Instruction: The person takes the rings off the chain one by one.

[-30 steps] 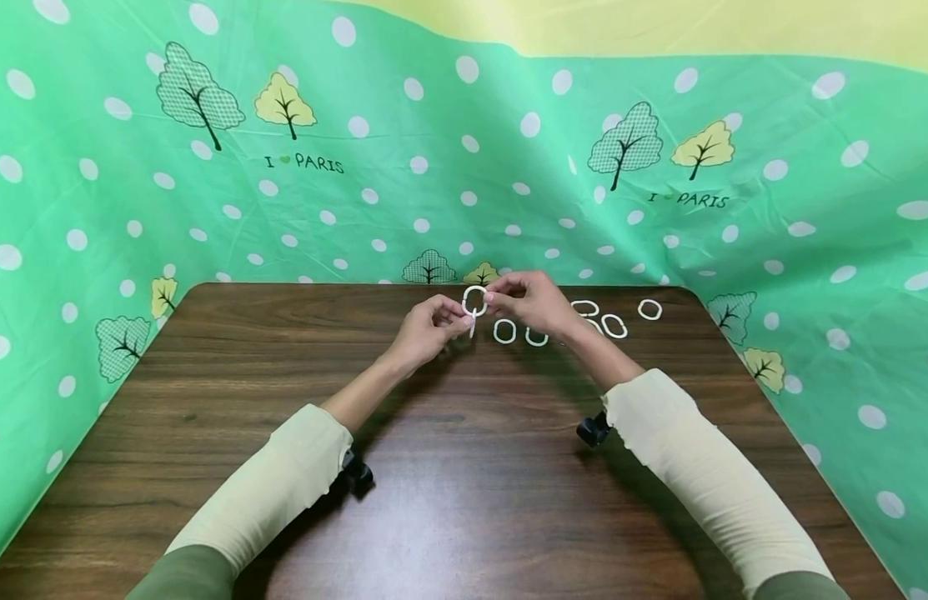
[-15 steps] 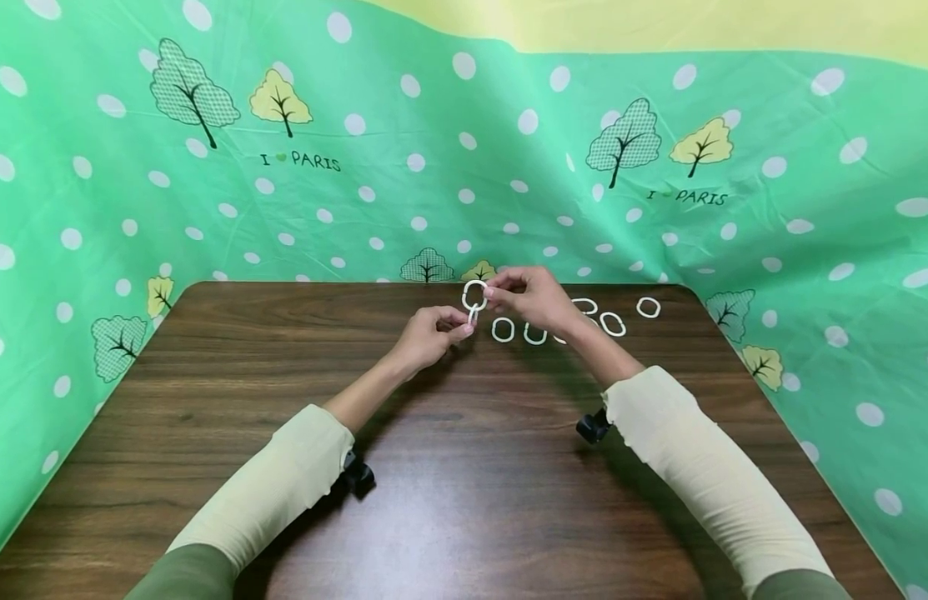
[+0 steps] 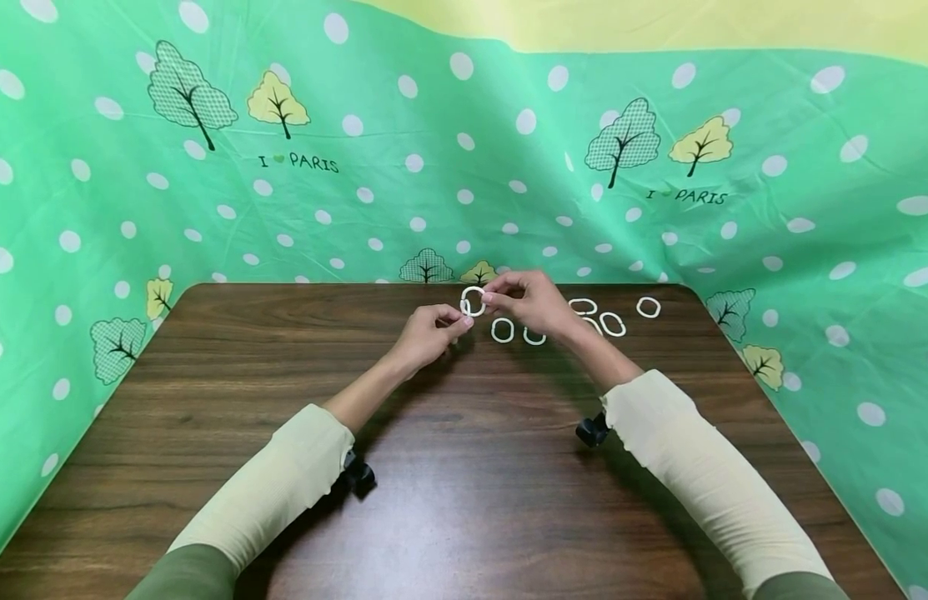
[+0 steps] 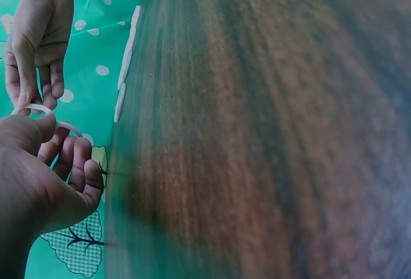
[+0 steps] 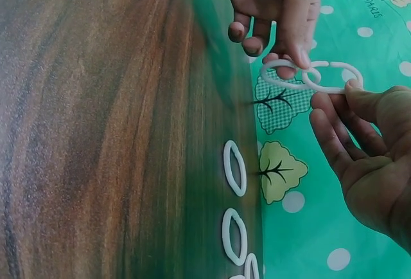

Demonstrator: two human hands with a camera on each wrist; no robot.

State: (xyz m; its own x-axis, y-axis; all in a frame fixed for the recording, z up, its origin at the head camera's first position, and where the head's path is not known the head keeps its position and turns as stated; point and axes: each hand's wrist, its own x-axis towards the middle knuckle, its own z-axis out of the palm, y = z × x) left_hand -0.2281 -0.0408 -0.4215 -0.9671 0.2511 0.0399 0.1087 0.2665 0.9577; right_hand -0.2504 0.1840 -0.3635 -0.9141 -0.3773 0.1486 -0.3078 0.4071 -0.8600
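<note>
Two white plastic chain links are hooked through each other above the table's far edge. My left hand pinches one link between thumb and fingertips, its other fingers loosely curled. From the right, my right hand pinches the other link between thumb and index finger. A small gap shows in the rim of this second link in the right wrist view. In the left wrist view, my thumb and palm partly hide the pair.
Several similar loose links lie on the brown wooden table to the right, among them a near link and a far-right link. My right hand and forearm cover some. A green dotted cloth hangs behind the table.
The link in my left hand has turned from edge-on and now overlaps the other one. My right hand rose slightly, then came back down with its link. The loose links stay put.
</note>
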